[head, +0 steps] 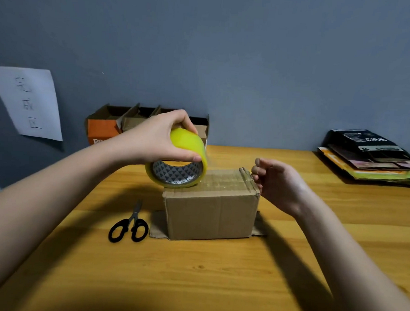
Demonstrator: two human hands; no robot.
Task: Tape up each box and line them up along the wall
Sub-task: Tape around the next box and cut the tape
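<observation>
Nearest us on the wooden table (216,286), a pair of black-handled scissors (129,227) lies just left of the small brown cardboard box (210,215), which sits mid-table, well short of the wall. Our left hand (157,138) grips the yellow roll of clear packing tape (182,159), fingers curled over its top and thumb at its edge, resting it on the left end of the box lid. A glossy strip of tape appears to run across the closed flaps toward the right edge. Our right hand (276,180) hovers at the box's top right edge with fingers loosely curled; whether it pinches the tape end there we cannot tell.

We judge the step in hand to be sealing this box's top seam. Next, we expect, the strip must be pressed flat and cut from the roll, which calls for a free hand to reach the scissors.

Farther back, open cardboard boxes (120,124), one orange-sided, stand along the grey wall (251,62) at the far edge. A stack of flattened packaging (370,159) occupies the far right corner, and a white paper sheet (28,101) hangs on the wall at left.
</observation>
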